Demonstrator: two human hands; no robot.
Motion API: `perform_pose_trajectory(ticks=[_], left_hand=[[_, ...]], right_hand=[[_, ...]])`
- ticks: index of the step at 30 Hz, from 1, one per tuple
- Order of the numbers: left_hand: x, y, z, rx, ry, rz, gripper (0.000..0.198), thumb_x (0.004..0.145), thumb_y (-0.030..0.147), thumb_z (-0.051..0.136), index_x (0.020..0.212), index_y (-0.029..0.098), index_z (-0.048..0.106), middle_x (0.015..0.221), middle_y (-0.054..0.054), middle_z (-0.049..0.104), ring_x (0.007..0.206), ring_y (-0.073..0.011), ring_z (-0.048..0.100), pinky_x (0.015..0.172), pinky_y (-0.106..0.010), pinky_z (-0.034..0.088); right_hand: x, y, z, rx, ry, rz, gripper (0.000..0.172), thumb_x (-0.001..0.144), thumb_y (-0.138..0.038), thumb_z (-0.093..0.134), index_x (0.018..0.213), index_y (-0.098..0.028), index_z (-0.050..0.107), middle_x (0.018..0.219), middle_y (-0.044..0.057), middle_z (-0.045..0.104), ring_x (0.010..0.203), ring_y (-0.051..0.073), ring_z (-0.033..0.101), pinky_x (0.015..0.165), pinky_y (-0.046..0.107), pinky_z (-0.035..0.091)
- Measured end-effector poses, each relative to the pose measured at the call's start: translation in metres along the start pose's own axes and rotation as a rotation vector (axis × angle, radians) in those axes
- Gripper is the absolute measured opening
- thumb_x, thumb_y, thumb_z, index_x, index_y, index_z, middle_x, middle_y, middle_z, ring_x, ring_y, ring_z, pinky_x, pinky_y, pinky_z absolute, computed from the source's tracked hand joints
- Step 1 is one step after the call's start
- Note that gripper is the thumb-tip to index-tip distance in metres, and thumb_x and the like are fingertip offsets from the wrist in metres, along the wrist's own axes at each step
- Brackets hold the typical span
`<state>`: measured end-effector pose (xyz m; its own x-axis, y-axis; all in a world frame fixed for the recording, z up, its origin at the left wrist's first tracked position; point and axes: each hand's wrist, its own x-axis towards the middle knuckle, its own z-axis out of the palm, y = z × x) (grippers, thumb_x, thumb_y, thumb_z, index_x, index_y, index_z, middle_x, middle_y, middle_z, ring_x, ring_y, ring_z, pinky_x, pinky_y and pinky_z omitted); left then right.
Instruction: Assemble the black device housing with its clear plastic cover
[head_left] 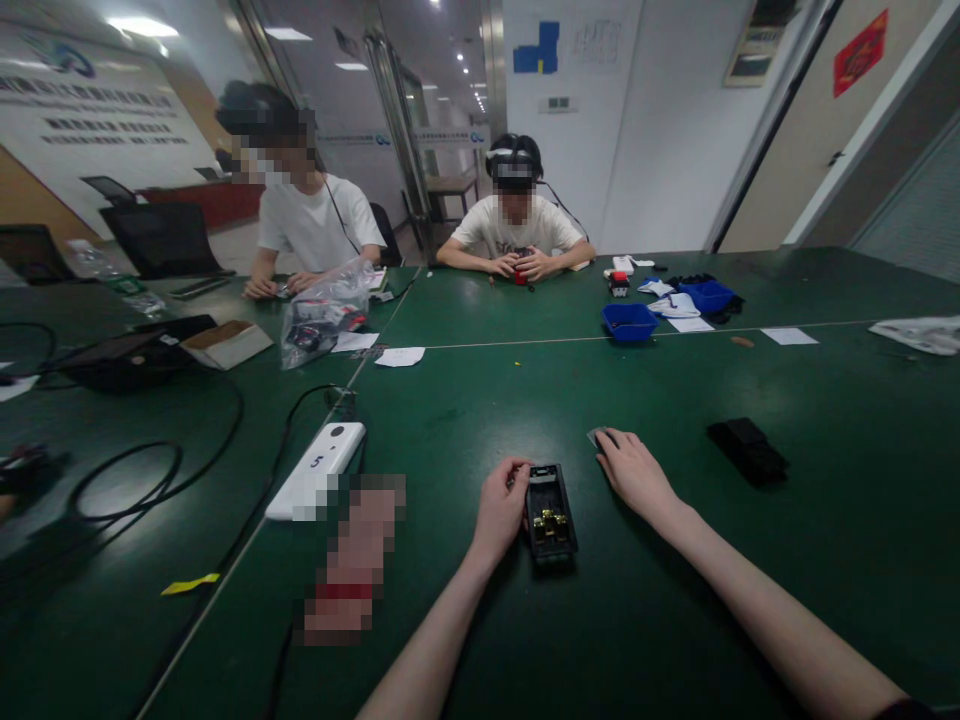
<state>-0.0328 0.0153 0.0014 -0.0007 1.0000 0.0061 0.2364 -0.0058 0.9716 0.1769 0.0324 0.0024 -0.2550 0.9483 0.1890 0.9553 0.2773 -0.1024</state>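
In the head view, a black open plastic case [550, 500] lies on the green table, with brass-coloured metal parts [551, 523] in its lower half. My left hand [504, 503] is closed on the case's upper left edge, thumb and fingertips at the rim. To the right of the case, my right hand [634, 468] rests low over the table with its fingers bent together on a small clear piece [594, 438], perhaps plastic. The fingers hide most of that piece. Farther right lies a black fabric pouch [748, 450].
A white power bank [319, 470] marked 5 and black cables [180, 450] lie left. A blue tray [628, 322], a plastic bag [322, 315] and paper slips [400, 357] are farther back. Two people [516, 220] sit across the table [465, 400], hands on small objects.
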Motion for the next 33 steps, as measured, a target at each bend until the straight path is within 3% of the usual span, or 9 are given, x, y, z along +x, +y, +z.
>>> perform_pose_trajectory(ticks=[5, 8, 10, 13, 16, 18, 23, 33], left_hand=[[-0.001, 0.001, 0.001, -0.016, -0.015, -0.008, 0.024, 0.079, 0.038, 0.049, 0.079, 0.016, 0.06, 0.065, 0.0, 0.059, 0.052, -0.012, 0.051, 0.049, -0.021, 0.038], [-0.001, 0.003, 0.001, -0.017, -0.012, -0.002, 0.024, 0.078, 0.037, 0.05, 0.079, 0.016, 0.059, 0.064, 0.0, 0.058, 0.052, -0.0119, 0.051, 0.05, -0.021, 0.038], [-0.001, 0.003, 0.001, -0.006, -0.014, -0.002, 0.023, 0.079, 0.036, 0.049, 0.079, 0.015, 0.059, 0.063, 0.0, 0.058, 0.053, -0.0122, 0.051, 0.051, -0.021, 0.038], [-0.001, 0.004, 0.001, 0.011, -0.02, 0.002, 0.023, 0.079, 0.035, 0.049, 0.079, 0.015, 0.06, 0.064, 0.0, 0.058, 0.055, -0.0124, 0.052, 0.051, -0.021, 0.038], [-0.002, 0.004, 0.001, 0.026, -0.01, 0.01, 0.022, 0.078, 0.035, 0.051, 0.08, 0.015, 0.06, 0.061, 0.001, 0.056, 0.052, -0.0113, 0.049, 0.05, -0.02, 0.036], [-0.002, 0.004, 0.002, 0.035, -0.007, 0.016, 0.021, 0.077, 0.034, 0.053, 0.08, 0.014, 0.06, 0.059, 0.002, 0.055, 0.051, -0.0106, 0.048, 0.049, -0.02, 0.035], [-0.001, 0.003, 0.002, 0.056, -0.023, 0.023, 0.023, 0.077, 0.034, 0.053, 0.082, 0.014, 0.06, 0.06, 0.002, 0.056, 0.051, -0.0105, 0.049, 0.05, -0.02, 0.036], [-0.001, 0.001, 0.002, 0.053, -0.041, 0.043, 0.025, 0.077, 0.035, 0.053, 0.084, 0.013, 0.061, 0.063, 0.0, 0.059, 0.055, -0.0119, 0.053, 0.052, -0.021, 0.039]], right_hand=[[-0.003, -0.025, -0.016, -0.04, -0.149, -0.041, 0.049, 0.081, -0.016, 0.041, 0.131, -0.013, 0.04, 0.097, 0.016, 0.066, 0.086, 0.026, 0.061, 0.072, 0.035, 0.048], [-0.001, -0.032, -0.031, 0.072, -0.209, 0.003, 0.049, 0.081, -0.017, 0.041, 0.13, -0.014, 0.041, 0.081, 0.012, 0.068, 0.073, 0.023, 0.063, 0.065, 0.034, 0.047], [0.001, -0.033, -0.041, 0.29, -0.159, 0.024, 0.04, 0.083, -0.019, 0.04, 0.122, -0.017, 0.047, 0.08, 0.008, 0.068, 0.07, 0.021, 0.063, 0.066, 0.034, 0.048], [0.001, -0.037, -0.048, 0.825, -0.066, 0.094, 0.025, 0.083, -0.023, 0.041, 0.106, -0.02, 0.051, 0.085, 0.005, 0.067, 0.07, 0.017, 0.064, 0.065, 0.031, 0.05], [-0.001, -0.047, -0.045, 1.338, -0.131, 0.149, 0.022, 0.077, -0.024, 0.053, 0.098, -0.02, 0.048, 0.086, 0.004, 0.067, 0.072, 0.016, 0.065, 0.065, 0.03, 0.052], [-0.003, -0.055, -0.039, 1.527, -0.208, 0.161, 0.028, 0.071, -0.022, 0.06, 0.097, -0.02, 0.048, 0.082, 0.002, 0.067, 0.073, 0.015, 0.065, 0.069, 0.031, 0.052], [-0.003, -0.063, -0.027, 1.606, -0.192, 0.166, 0.027, 0.071, -0.02, 0.061, 0.096, -0.02, 0.054, 0.079, 0.001, 0.066, 0.073, 0.013, 0.064, 0.071, 0.03, 0.049], [-0.002, -0.06, -0.025, 1.622, -0.142, 0.231, 0.028, 0.07, -0.019, 0.062, 0.098, -0.02, 0.058, 0.081, 0.0, 0.065, 0.07, 0.012, 0.061, 0.069, 0.028, 0.048]])
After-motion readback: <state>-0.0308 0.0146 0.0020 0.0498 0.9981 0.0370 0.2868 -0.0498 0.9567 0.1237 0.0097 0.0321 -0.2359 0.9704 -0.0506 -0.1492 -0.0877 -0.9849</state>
